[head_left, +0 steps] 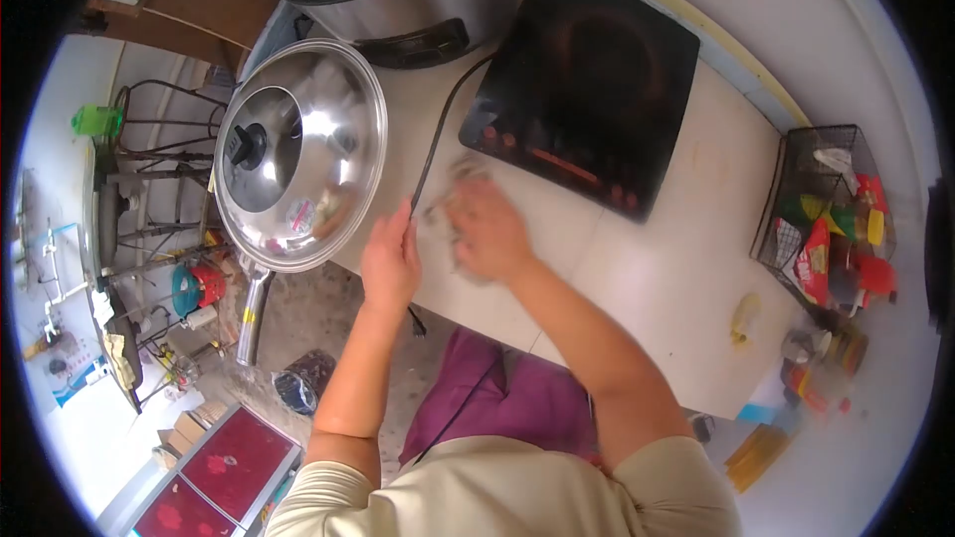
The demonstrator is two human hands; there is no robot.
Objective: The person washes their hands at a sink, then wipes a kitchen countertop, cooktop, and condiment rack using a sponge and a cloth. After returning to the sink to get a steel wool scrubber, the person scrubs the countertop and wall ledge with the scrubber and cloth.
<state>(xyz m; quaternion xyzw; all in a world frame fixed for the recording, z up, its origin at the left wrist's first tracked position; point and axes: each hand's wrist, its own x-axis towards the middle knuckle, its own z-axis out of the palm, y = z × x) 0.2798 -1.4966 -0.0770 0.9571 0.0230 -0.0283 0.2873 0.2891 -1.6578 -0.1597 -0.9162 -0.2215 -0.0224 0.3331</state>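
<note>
Crumpled cloth is lying under right hand, finger spread unclear, near front edge of smooth tabletop; left hand is pinching black cord.

Single head-worn view, looking steeply down past the wearer's chest, hands at arm's length

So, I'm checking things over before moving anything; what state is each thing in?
Pan lid, on the pan.
Deep pot, uncovered.
Cooktop, bare; power unclear.
Cord, held by the left hand.
Plug, hanging loose.
Cloth, blurred under the right hand.
Wire basket, holding packets.
</note>
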